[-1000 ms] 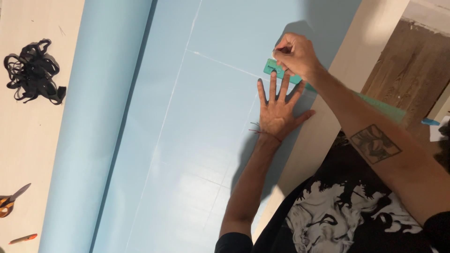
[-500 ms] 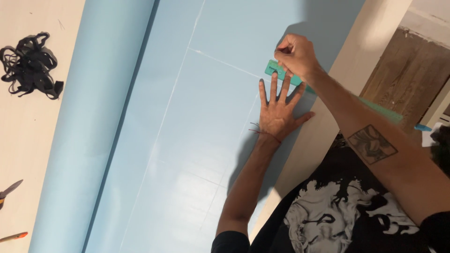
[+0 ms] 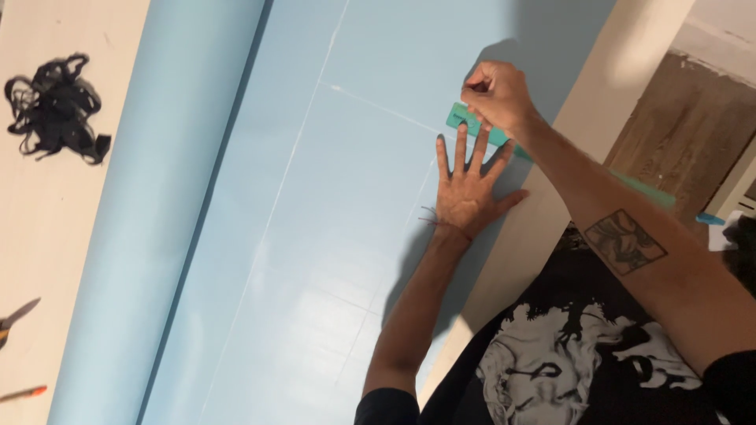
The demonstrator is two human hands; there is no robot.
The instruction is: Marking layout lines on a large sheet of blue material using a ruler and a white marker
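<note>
A light blue sheet (image 3: 331, 236) with thin white lines drawn on it lies spread across a pale table (image 3: 47, 220). A teal ruler (image 3: 459, 118) rests on the sheet near its right edge, and its far end (image 3: 646, 189) sticks out past my forearm. My left hand (image 3: 468, 189) lies flat on the sheet with its fingers spread, the fingertips pressing on the ruler. My right hand (image 3: 500, 94) hovers at the ruler's upper end with the fingers pinched together. Whether they hold anything is too small to make out.
The sheet's left side is wound into a thick roll (image 3: 157, 220). A tangle of black straps (image 3: 55, 106) lies at the upper left, with scissor blades (image 3: 16, 319) and an orange pen (image 3: 24, 392) at the left edge. Beyond the table's right edge is wooden floor (image 3: 685, 126).
Both hands stay at the ruler. The view has drifted slightly, so the scissors and straps sit nearer the left edge.
</note>
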